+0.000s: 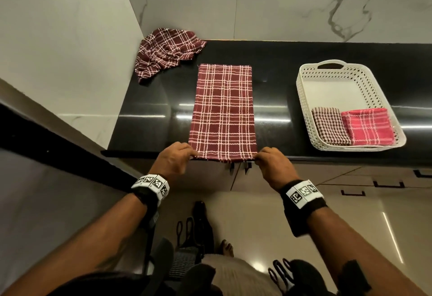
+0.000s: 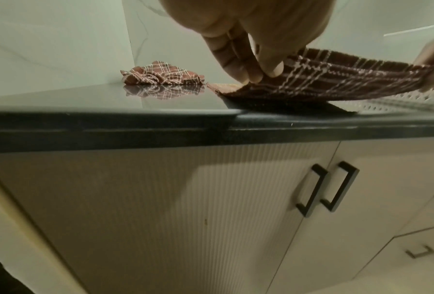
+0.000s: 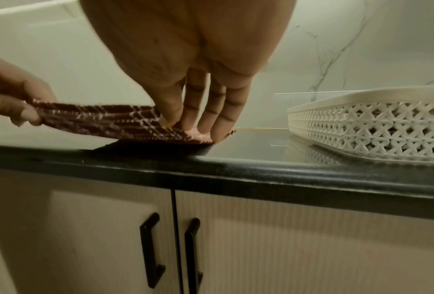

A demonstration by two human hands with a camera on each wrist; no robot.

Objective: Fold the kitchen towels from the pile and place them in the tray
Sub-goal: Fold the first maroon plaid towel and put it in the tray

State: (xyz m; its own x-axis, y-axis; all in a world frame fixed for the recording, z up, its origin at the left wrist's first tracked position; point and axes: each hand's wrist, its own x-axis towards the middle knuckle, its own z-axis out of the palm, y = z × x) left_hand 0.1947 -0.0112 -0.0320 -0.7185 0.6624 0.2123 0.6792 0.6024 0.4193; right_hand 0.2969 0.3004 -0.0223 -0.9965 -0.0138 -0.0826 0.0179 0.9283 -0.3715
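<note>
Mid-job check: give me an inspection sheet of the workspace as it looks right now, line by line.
Surface: black glossy countertop, reflective, no spills seen.
Job's things: maroon plaid towel laid out long, near edge lifted at the counter's front; crumpled towel pile in the back left corner; white perforated tray on the right holding a folded brown checked towel beside a folded pink towel.
Clutter: nothing seen.
Grippers: left hand pinches the plaid towel's near left corner; right hand pinches its near right corner.
Cables: nothing seen.
Surroundings: marble-look walls; cream cabinet doors with black handles below.
</note>
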